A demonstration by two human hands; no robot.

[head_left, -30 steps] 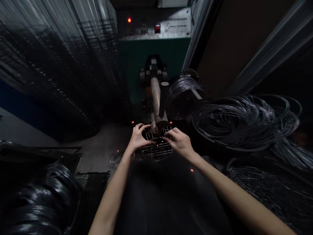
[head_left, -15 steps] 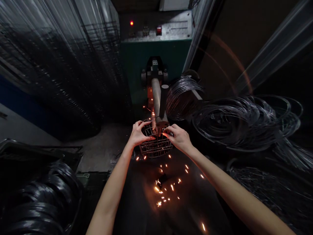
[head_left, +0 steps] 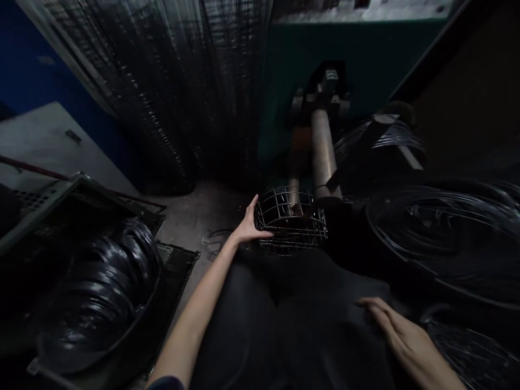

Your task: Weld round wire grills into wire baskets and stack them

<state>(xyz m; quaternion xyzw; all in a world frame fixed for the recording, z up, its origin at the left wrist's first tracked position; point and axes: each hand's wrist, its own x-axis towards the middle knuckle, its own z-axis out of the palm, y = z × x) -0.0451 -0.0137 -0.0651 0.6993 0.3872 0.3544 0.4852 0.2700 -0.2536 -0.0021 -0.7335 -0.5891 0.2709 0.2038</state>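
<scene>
My left hand grips the left rim of a round wire basket, thumb and fingers closed on the wire. The basket sits just in front of the end of a machine's metal arm. My right hand is low at the right, away from the basket, fingers stretched out flat on my dark-clothed lap and holding nothing.
A green machine body stands behind the arm. Coils of dark wire pile up at the right. A tall stack of wire mesh leans at the left. A bin of black rings sits at lower left, and a small wire ring lies on the floor.
The sparks have stopped. My right hand let go of the basket and dropped back to my lap. The left hand keeps hold of the basket. The view shifted left and down.
</scene>
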